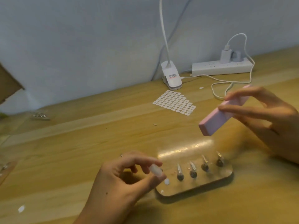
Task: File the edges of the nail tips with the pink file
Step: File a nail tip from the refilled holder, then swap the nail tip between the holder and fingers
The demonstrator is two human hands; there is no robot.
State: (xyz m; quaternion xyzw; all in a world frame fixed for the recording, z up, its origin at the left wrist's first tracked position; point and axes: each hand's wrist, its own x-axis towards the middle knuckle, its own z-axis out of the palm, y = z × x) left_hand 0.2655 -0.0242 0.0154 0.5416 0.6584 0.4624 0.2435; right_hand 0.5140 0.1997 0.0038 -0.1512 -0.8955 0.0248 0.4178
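From my end I see the left hand (123,178) over the near middle of the table (80,135). Its fingers (145,160) and thumb are curled in a pinch on a white nail tip (156,170), just at the left end of the clear stand (223,177) with its row of clips (193,168). The right hand (267,117) is raised toward the table's right edge, fingers wrapped over the pink file (216,118) and gripping its far half. The file's free end points down and left toward the tip, and the two are well apart. I'd judge the tip nearly weightless, thin, smooth and springy — it could squirt out of a loose pinch or flex under a heavy stroke. I'd hold it by its flat faces near the base, leaving the edge exposed. The file looks like a light, stiff block, perhaps slightly cushioned. Gripping it where it is held now leaves the near end free for short, gentle strokes — light pressure should do.
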